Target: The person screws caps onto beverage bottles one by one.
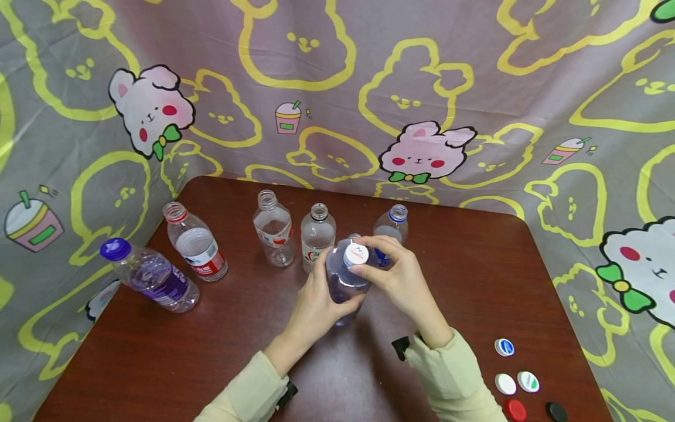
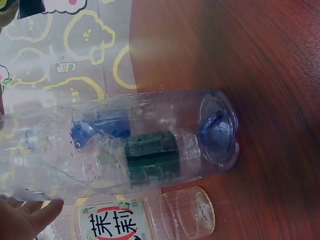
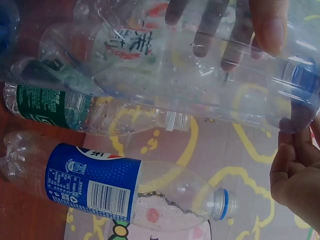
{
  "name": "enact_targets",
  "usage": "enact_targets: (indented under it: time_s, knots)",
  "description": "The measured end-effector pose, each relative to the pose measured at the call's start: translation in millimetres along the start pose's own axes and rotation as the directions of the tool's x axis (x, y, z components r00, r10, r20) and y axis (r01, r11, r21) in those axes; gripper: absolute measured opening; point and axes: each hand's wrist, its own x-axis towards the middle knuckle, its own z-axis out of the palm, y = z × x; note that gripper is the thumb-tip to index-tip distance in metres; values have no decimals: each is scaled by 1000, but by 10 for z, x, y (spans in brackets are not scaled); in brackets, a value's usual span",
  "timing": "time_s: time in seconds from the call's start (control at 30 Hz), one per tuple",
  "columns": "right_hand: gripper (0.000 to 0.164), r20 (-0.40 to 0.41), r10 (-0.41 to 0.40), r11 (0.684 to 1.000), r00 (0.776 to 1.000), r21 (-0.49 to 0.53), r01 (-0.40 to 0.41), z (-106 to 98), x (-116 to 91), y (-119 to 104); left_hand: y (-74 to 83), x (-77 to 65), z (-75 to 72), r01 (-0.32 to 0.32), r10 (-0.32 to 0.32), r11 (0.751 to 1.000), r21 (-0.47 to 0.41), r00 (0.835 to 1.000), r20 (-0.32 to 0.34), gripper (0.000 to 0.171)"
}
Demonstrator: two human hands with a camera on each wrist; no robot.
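Note:
A large clear, bluish plastic bottle (image 1: 345, 284) is held above the table, its white cap (image 1: 356, 254) toward the head camera. My left hand (image 1: 315, 299) grips the body of this bottle, thumb across the near side. At the top, my right hand (image 1: 392, 266) pinches the cap between thumb and fingers. In the left wrist view the bottle's base (image 2: 218, 130) points right, off the tabletop. Behind it stand an uncapped bottle with a green-and-white label (image 2: 115, 222), one with a green label (image 3: 42, 107), and one with a blue label (image 3: 95, 180).
To the left stand a purple-capped bottle (image 1: 158, 278), an uncapped red-labelled bottle (image 1: 200, 249) and another uncapped bottle (image 1: 274, 231). Several loose caps lie at the right front, among them a blue-and-white cap (image 1: 504, 347), a red cap (image 1: 515, 410) and a black cap (image 1: 556, 411). A patterned curtain (image 1: 337, 105) surrounds the table (image 1: 464, 281).

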Motion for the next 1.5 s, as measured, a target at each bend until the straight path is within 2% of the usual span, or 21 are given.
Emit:
enact_targets:
  time_s: [0.37,0.8,1.07,1.5]
  knots:
    - [40,-67,55,998,996,-7,-55,48,5,-21,11,3,5,14,-14,999,36,1000,-11,95]
    - [42,-48,175,983,983,70,-172,92,9,-29,52,-11,-7,40,-39,998,44,999,-30,93]
    - [42,-63,162,983,985,97,-155,104,-14,-24,65,-45,14,21,-14,995,101,997,-70,98]
    - [43,-74,133,985,988,116,-124,136,-31,2,68,-64,15,37,-29,996,84,994,-102,93]
